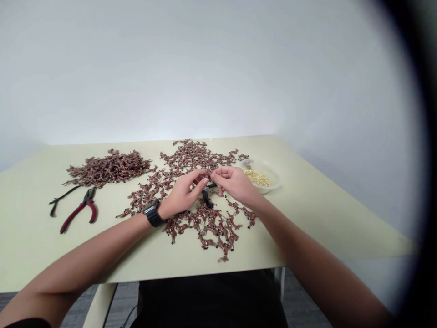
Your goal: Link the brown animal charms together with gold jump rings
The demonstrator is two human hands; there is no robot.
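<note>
My left hand (186,191), with a black watch (153,213) on its wrist, meets my right hand (235,183) above a wide spread of small brown animal-shaped figures (218,223). Thumb and fingers of both hands are pinched together at one spot. A tiny dark piece shows between the fingertips, too small to name. Just under the fingers is a black-handled tool (206,198), partly covered by my right hand; whether that hand touches it, I cannot tell. Right beside my right hand stands a clear plastic bowl (277,183) with small gold-coloured pieces (256,178) in it.
A dense heap of similar brown figures (109,168) lies on the left of the pale yellow table (327,218). Nearer me are red-handled pliers (80,209) and a thin black tool (63,197). A pale wall (205,68) rises behind the table.
</note>
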